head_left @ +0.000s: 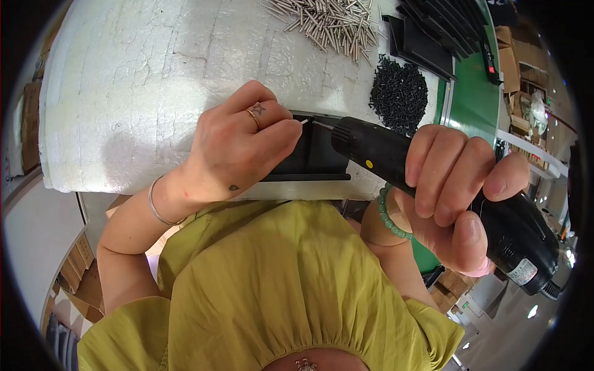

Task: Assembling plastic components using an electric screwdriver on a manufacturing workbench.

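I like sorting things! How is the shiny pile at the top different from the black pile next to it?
The silver pins are long, thin, pale metal rods; the black screws are short, dark bits. The silver pins lie spread out and crisscrossed, while the black screws sit heaped in a tighter mound. The silver pins are farther from the hands, the black screws nearer the electric screwdriver. Both are loose piles on the white foam board.

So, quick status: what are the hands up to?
Right hand grips black driver. Left hand pinches small pin at driver tip, over black part. Nothing between them.
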### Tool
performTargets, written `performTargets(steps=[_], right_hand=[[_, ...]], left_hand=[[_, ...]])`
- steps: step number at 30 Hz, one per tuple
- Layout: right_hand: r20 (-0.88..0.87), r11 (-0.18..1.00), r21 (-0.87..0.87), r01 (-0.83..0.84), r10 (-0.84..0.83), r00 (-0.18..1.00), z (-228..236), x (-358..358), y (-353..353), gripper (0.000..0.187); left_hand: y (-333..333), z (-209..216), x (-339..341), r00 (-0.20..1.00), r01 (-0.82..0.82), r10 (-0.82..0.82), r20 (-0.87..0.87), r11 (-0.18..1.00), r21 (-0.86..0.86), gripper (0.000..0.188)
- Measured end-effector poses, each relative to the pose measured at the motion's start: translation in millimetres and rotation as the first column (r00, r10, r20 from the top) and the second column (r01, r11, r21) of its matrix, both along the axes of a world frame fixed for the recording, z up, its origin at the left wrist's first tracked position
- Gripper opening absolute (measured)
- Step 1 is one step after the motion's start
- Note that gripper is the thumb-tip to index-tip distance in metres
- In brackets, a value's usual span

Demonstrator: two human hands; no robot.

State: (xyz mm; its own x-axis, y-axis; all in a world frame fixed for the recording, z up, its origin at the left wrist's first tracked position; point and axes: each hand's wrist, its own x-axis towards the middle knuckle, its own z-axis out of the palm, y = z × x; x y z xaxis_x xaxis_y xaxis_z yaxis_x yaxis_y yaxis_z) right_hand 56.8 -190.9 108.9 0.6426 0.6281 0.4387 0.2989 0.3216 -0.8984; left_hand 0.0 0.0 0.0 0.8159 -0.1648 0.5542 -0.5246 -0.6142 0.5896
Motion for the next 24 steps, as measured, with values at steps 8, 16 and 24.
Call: performTargets(steps=[8,16,24], right_hand=[[-0.028,0.997,0.037,0.073,-0.072,0.997,-3.8,-3.3,6.1,0.033],[-0.023,0.999,-0.003,0.036,-0.036,0.999,-2.4,-0.2,3.7,0.032],[0.032,1.0,0.0,-0.021,0.021,0.999,-0.8,3.0,2.3,0.03]], left_hand=[[-0.5,0.0,1.0,1.0,0.006,-0.007,-0.003,1.0,-0.011,0.016],[2.4,0.4,-1.6,0.998,0.045,-0.045,-0.047,0.999,-0.011,0.023],[0.6,-2.6,1.2,1.0,0.02,-0.019,0.009,0.999,-0.035,0.016]])
